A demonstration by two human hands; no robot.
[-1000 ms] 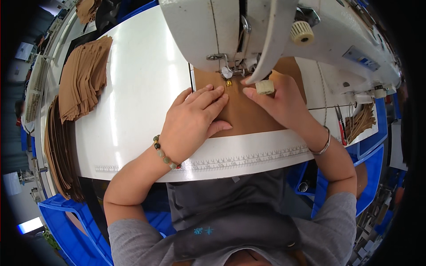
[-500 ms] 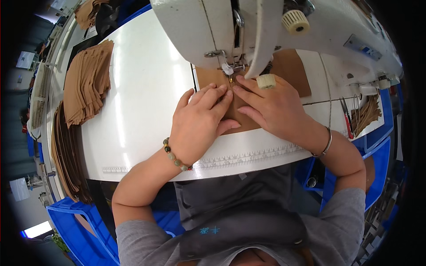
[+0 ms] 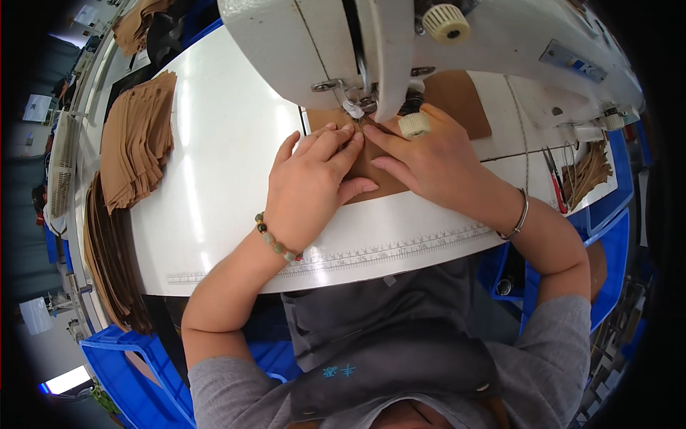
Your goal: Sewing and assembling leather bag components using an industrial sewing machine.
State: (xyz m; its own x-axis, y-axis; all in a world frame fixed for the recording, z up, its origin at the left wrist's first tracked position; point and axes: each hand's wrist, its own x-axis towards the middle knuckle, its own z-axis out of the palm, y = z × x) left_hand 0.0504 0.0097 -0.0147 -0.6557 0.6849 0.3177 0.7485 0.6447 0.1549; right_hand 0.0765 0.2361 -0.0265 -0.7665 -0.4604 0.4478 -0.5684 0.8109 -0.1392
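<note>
A brown leather-like piece (image 3: 361, 182) lies flat on the white table under the needle area of a white sewing machine (image 3: 314, 43). My left hand (image 3: 311, 171) rests palm down on its left part, fingers slightly bent, thumb stretched out toward the right. On its right part lies my right hand (image 3: 432, 154), index finger and thumb extended toward the left hand. The fingertips of both hands nearly meet just in front of the presser foot (image 3: 359, 114). Some right fingers are hidden behind the machine's cream knob (image 3: 414, 126). The machine head covers part of the piece.
Stacks of brown pieces (image 3: 139, 139) and darker strips (image 3: 111, 250) sit at the left. Red-handled snips (image 3: 556, 182) and brown scraps (image 3: 589, 171) lie at the right. A ruler scale (image 3: 400, 247) runs along the near table edge. Blue bins (image 3: 136, 372) stand below.
The brown piece and both hands have moved slightly away from me, farther under the machine. The view has shifted a little, so the machine appears farther left.
</note>
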